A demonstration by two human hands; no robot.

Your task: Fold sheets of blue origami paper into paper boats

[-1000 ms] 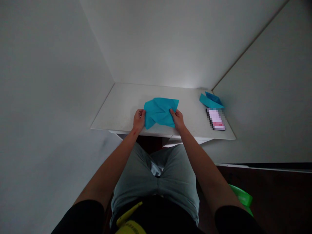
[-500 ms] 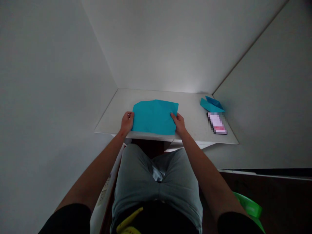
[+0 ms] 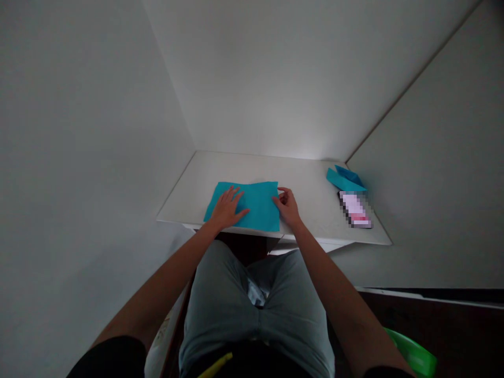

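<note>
Lying beneath spread left fingers [image 3: 229, 196], the blue sheet [image 3: 260, 207] meets curled right fingers [image 3: 288, 195] at its right edge.

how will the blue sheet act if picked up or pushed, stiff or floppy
The blue sheet is probably floppy, since its far edge looks slightly wavy. It looks thin, so it should be light for its size. Pushed, it would likely slide or crease rather than tip, as it lies nearly flat on the table.
</note>
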